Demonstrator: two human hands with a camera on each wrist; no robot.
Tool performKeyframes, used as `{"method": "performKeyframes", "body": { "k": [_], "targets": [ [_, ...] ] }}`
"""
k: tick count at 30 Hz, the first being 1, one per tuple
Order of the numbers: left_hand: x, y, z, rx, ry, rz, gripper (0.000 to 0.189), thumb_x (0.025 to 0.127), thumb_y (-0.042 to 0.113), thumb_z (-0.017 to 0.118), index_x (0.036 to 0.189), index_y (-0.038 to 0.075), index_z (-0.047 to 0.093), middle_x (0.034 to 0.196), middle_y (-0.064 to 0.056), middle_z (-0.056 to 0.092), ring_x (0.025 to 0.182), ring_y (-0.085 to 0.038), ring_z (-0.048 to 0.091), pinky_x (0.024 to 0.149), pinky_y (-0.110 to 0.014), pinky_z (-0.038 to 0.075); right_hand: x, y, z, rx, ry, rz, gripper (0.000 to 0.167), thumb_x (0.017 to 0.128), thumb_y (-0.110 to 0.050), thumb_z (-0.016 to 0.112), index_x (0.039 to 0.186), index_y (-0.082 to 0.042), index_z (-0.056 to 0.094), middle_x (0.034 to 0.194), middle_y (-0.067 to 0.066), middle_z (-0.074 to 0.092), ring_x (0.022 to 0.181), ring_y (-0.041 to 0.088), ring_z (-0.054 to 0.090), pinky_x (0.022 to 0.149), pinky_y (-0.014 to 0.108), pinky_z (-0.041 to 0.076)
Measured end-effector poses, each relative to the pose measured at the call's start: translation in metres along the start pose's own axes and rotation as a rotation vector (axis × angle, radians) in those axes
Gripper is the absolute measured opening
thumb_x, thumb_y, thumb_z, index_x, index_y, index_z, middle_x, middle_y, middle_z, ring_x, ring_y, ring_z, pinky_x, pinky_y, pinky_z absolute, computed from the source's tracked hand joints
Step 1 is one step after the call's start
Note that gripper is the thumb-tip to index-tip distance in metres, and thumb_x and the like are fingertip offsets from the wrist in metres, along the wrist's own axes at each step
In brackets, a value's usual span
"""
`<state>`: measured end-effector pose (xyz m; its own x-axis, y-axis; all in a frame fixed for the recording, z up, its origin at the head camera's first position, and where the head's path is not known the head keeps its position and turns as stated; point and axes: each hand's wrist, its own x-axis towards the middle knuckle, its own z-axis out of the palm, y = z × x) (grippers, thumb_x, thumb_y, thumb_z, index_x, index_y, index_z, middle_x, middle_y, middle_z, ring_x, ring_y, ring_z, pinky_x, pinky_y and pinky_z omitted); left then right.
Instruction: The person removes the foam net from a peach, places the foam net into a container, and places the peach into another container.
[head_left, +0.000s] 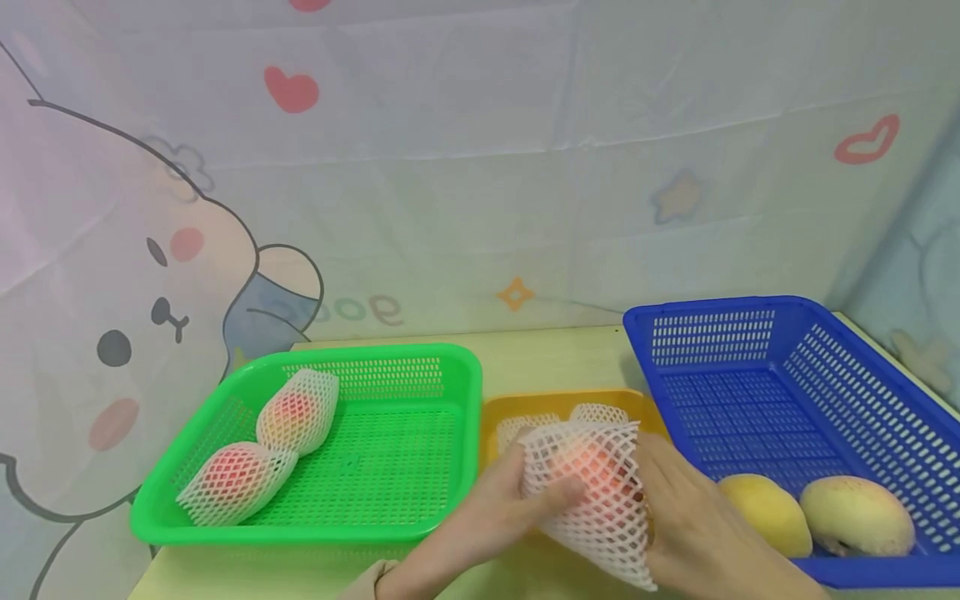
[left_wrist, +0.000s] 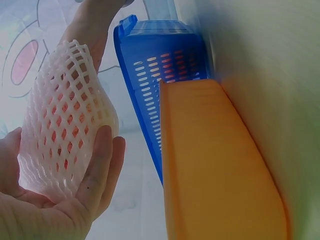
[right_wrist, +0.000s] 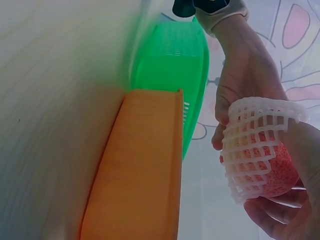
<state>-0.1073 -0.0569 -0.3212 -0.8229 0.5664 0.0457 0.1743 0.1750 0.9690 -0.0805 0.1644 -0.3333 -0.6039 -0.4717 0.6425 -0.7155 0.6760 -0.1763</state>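
A reddish, peach-like fruit (right_wrist: 280,172) sits inside a white foam net sleeve (head_left: 592,533), held up over the front of the yellow-orange tray (head_left: 562,398). On its left side my left hand (head_left: 517,504) grips it, thumb across the front of the net and fingers round the back. My right hand (head_left: 686,508) holds the right side. In the right wrist view its fingers curl beneath the fruit and the thumb lies at the sleeve's edge, where part of the red skin is bare. More foam net sleeves (head_left: 528,427) lie in the tray, partly hidden behind the hands.
To the left stands a green basket (head_left: 471,417) with two fruits in foam nets, one at the back (head_left: 296,412) and one in front (head_left: 236,483). At right, a blue basket (head_left: 930,571) has two bare yellowish fruits (head_left: 858,517) near its front wall. A printed curtain (head_left: 480,208) hangs behind.
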Motion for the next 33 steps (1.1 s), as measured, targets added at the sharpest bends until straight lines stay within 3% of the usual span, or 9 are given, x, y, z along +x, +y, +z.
{"method": "performKeyframes", "body": {
  "k": [5, 12, 14, 23, 28, 33],
  "targets": [
    [-0.0016, 0.0015, -0.002, 0.028, 0.045, -0.04, 0.043, 0.092, 0.042, 0.06, 0.128, 0.022, 0.05, 0.115, 0.003, 0.067, 0.101, -0.008, 0.064, 0.092, -0.026, 0.049, 0.0016, 0.0022, -0.0004, -0.023, 0.027, -0.012, 0.055, 0.091, -0.052, 0.05, 0.122, -0.006, 0.052, 0.113, -0.004, 0.053, 0.099, 0.004, 0.048, 0.084, 0.015, 0.043],
    [-0.0006, 0.0032, -0.0037, 0.045, 0.117, -0.035, 0.044, 0.095, 0.039, 0.056, 0.132, 0.018, 0.048, 0.123, -0.001, 0.062, 0.112, -0.015, 0.059, 0.099, -0.033, 0.045, 0.003, 0.0042, -0.0038, 0.003, 0.031, -0.01, 0.063, 0.09, -0.057, 0.049, 0.127, -0.006, 0.05, 0.117, -0.003, 0.052, 0.103, 0.006, 0.047, 0.09, 0.012, 0.04],
    [-0.0005, 0.0033, -0.0044, 0.048, 0.131, -0.029, 0.044, 0.096, 0.038, 0.055, 0.133, 0.016, 0.047, 0.125, -0.004, 0.059, 0.114, -0.017, 0.057, 0.099, -0.035, 0.044, 0.0033, 0.0051, -0.0037, -0.007, 0.049, -0.027, 0.066, 0.092, -0.057, 0.039, 0.127, -0.003, 0.05, 0.116, -0.001, 0.053, 0.104, 0.007, 0.047, 0.091, 0.012, 0.039],
    [-0.0009, 0.0046, -0.0073, 0.023, 0.136, -0.009, 0.039, 0.096, 0.036, 0.055, 0.127, 0.013, 0.048, 0.125, -0.008, 0.057, 0.111, -0.017, 0.056, 0.095, -0.031, 0.045, 0.0034, 0.0082, -0.0039, -0.061, 0.08, -0.029, 0.067, 0.091, -0.06, 0.036, 0.118, -0.001, 0.051, 0.106, -0.002, 0.053, 0.096, 0.005, 0.046, 0.081, 0.018, 0.044],
    [-0.0023, 0.0059, -0.0082, 0.006, 0.143, -0.012, 0.037, 0.095, 0.036, 0.058, 0.122, 0.013, 0.049, 0.119, -0.007, 0.062, 0.104, -0.015, 0.059, 0.091, -0.029, 0.047, 0.004, 0.0096, -0.0039, -0.059, 0.095, -0.046, 0.067, 0.091, -0.058, 0.037, 0.119, 0.001, 0.052, 0.109, 0.002, 0.054, 0.098, 0.009, 0.048, 0.087, 0.018, 0.041],
    [-0.0033, 0.0076, -0.0084, -0.002, 0.145, -0.012, 0.036, 0.094, 0.036, 0.058, 0.121, 0.013, 0.05, 0.117, -0.006, 0.063, 0.103, -0.014, 0.059, 0.09, -0.029, 0.047, 0.0026, 0.0097, -0.0049, -0.037, 0.061, -0.003, 0.07, 0.089, -0.062, 0.041, 0.126, -0.002, 0.049, 0.114, -0.002, 0.053, 0.101, 0.007, 0.046, 0.09, 0.011, 0.037]
  ]
}}
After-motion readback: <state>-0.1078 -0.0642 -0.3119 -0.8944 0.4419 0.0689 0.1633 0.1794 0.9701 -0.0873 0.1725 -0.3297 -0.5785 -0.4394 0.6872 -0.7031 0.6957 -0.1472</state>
